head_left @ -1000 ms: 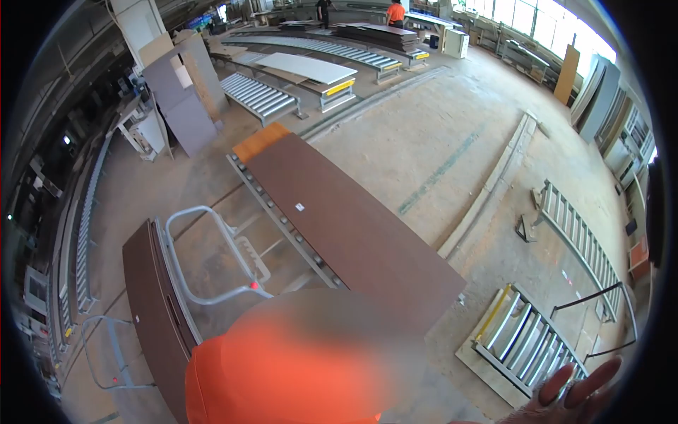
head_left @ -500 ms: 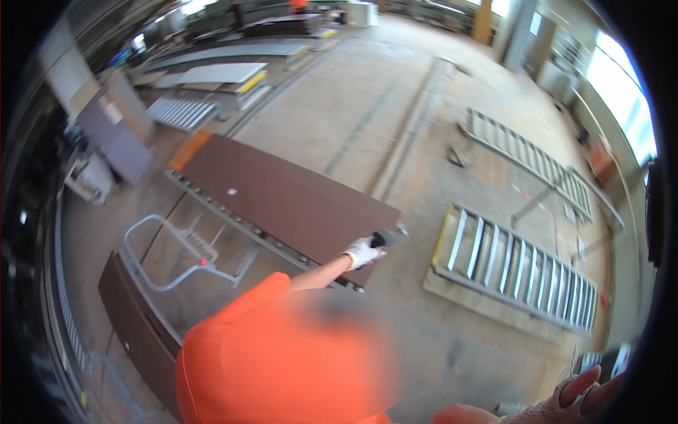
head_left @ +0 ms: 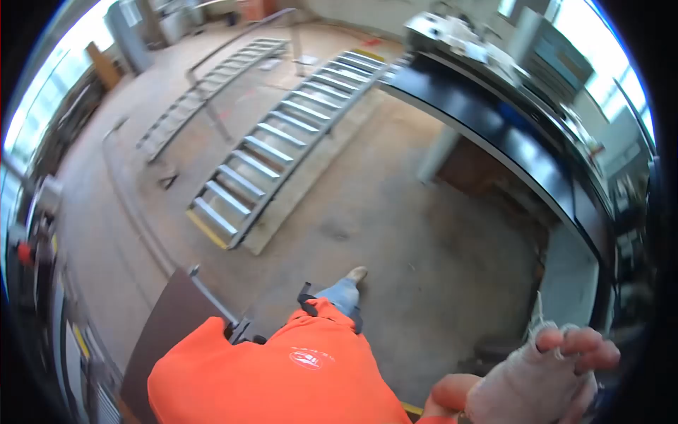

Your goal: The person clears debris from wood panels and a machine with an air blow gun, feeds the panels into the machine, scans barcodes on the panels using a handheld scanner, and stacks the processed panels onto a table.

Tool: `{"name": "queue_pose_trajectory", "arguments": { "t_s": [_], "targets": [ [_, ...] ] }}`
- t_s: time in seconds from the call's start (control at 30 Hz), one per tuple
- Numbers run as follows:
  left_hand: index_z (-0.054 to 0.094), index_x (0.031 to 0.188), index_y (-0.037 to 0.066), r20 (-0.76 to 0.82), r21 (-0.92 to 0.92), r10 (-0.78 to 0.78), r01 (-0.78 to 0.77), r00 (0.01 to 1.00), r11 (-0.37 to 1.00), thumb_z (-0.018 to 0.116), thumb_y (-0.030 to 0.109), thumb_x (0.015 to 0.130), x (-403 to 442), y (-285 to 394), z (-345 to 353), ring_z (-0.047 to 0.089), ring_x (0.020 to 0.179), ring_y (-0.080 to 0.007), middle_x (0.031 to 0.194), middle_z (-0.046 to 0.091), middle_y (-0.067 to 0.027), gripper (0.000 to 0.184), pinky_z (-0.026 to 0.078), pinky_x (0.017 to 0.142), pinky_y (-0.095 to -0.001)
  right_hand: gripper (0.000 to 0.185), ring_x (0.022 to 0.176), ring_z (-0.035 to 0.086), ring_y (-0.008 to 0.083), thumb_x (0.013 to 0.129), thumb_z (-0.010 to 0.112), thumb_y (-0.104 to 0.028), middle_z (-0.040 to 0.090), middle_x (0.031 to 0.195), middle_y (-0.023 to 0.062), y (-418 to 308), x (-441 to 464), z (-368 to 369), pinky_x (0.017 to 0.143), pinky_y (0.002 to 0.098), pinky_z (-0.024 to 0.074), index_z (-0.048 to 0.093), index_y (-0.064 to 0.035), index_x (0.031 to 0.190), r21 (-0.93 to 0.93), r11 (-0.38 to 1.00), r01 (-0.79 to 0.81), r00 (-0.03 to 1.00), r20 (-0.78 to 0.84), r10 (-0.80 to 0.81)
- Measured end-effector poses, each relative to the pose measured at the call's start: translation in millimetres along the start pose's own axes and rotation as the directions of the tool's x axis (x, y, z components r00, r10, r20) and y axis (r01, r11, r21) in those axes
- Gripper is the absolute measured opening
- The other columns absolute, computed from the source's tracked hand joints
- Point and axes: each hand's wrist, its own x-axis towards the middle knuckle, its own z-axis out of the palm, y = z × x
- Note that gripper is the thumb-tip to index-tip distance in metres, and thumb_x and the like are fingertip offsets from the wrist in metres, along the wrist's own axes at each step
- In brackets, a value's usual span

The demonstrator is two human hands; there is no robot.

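My right hand [head_left: 537, 381] is raised at the lower right, in a white work glove with the fingertips bare and loose threads hanging off it. Its fingers are loosely bent and a little apart, with nothing seen in them. My left hand is out of sight, behind or below my orange sleeve [head_left: 191, 360]. Close to that sleeve lies the brown panel [head_left: 166, 325], with a metal rail along its edge. A dark piece [head_left: 307, 300] sticks out near my waist; I cannot tell what it is.
A metal roller conveyor [head_left: 275, 152] stands on the floor ahead, with a second slatted frame [head_left: 219, 85] behind it. A long glossy black surface [head_left: 487, 106] curves along the right. Tools and bits lie on a cluttered bench [head_left: 459, 35] at the back.
My view has swung right, away from the brown panel. My left hand, which held a dark tool over the panel's end, has left the view. My right hand shows more fully.
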Motion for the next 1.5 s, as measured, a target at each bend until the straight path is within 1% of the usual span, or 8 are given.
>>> {"name": "queue_pose_trajectory", "arguments": {
  "t_s": [0.17,0.23,0.3,0.5,0.87,1.23,1.4,1.5],
  "targets": [
    [0.078,0.122,0.002,-0.119,0.209,0.022,0.003,0.993,0.978,0.052,0.039,0.107,102,257,-106,0.077,0.100,-0.0293,0.115,0.080,-0.0144,0.048,0.061,0.083,-0.0462,0.047,0.164,0.031,0.0364,0.103,0.072,-0.058,0.019,0.185,0.0044,44,4,-163,0.129,0.0612,0.0292,0.077,-0.0237,0.135,-0.055,0.997,0.049,0.999,0.010,-0.048],
    [0.080,0.099,0.006,-0.351,0.001,-0.002,0.003,0.937,1.000,0.064,0.046,0.100,125,387,-140,0.075,0.073,-0.0267,0.088,0.079,-0.0131,0.043,0.058,0.066,-0.0451,0.068,0.135,0.061,0.0325,0.103,0.053,-0.076,0.061,0.155,0.0154,84,20,-203,0.110,0.0506,0.0517,0.068,-0.0125,0.122,-0.222,0.966,0.131,0.938,-0.289,-0.194],
    [0.079,0.097,0.004,-0.432,0.028,0.216,-0.226,0.876,0.974,0.067,0.048,0.096,99,534,-166,0.073,0.070,-0.0242,0.082,0.077,-0.0111,0.045,0.055,0.064,-0.0447,0.073,0.132,0.063,0.0349,0.099,0.061,-0.078,0.061,0.151,0.0206,106,17,-259,0.111,0.0526,0.0502,0.068,-0.0094,0.123,-0.302,0.951,-0.064,0.930,-0.364,-0.053],
    [0.066,0.086,0.011,-0.148,-0.220,0.539,-0.559,0.829,0.799,0.077,0.040,0.095,83,925,-99,0.059,0.056,-0.0157,0.069,0.060,-0.0024,0.033,0.047,0.051,-0.0385,0.041,0.119,0.073,0.0263,0.106,0.073,-0.033,0.074,0.130,0.0166,183,-50,-417,0.105,0.0396,0.0571,0.068,-0.0012,0.132,-0.308,0.242,-0.920,0.391,-0.770,0.504],
    [0.072,0.109,0.007,0.497,-0.428,0.752,-0.632,0.433,0.646,0.079,0.018,0.099,-182,1222,155,0.067,0.085,-0.0112,0.091,0.071,-0.0001,0.017,0.054,0.079,-0.0314,0.074,0.126,0.070,0.0449,0.098,0.069,-0.047,0.076,0.134,0.0193,256,-84,-678,0.106,0.0525,0.0560,0.049,-0.0102,0.160,0.162,-0.257,-0.953,-0.264,-0.860,0.437],
    [0.074,0.127,0.006,0.322,-0.048,0.705,-0.733,0.632,0.679,0.069,0.014,0.095,-259,1491,97,0.071,0.098,-0.0142,0.109,0.079,-0.0028,0.034,0.058,0.085,-0.0336,0.061,0.114,0.075,0.0453,0.098,0.066,-0.049,0.078,0.123,0.0206,291,13,-992,0.099,0.0532,0.0586,0.058,-0.0172,0.150,-0.100,-0.127,-0.987,-0.014,-0.731,0.682],
    [0.042,0.169,0.004,0.281,-0.429,0.902,-0.798,0.327,0.423,0.068,0.016,0.107,-215,1574,91,0.065,0.133,-0.0197,0.147,0.068,-0.0099,0.068,0.050,0.112,-0.0324,0.057,0.105,0.078,0.0438,0.105,0.062,-0.050,0.080,0.103,0.0234,307,62,-1114,0.092,0.0519,0.0590,0.060,-0.0081,0.143,-0.111,0.090,-0.990,0.141,-0.864,0.483],
    [0.054,0.160,0.002,0.339,-0.527,0.790,-0.593,0.511,0.609,0.060,0.017,0.114,-206,1600,83,0.067,0.127,-0.0174,0.143,0.071,-0.0097,0.049,0.051,0.108,-0.0316,0.046,0.091,0.079,0.0336,0.107,0.067,-0.044,0.078,0.090,0.0185,306,90,-1193,0.084,0.0464,0.0594,0.065,-0.0019,0.125,-0.035,0.287,-0.957,0.138,-0.928,0.346]
  ]
}}
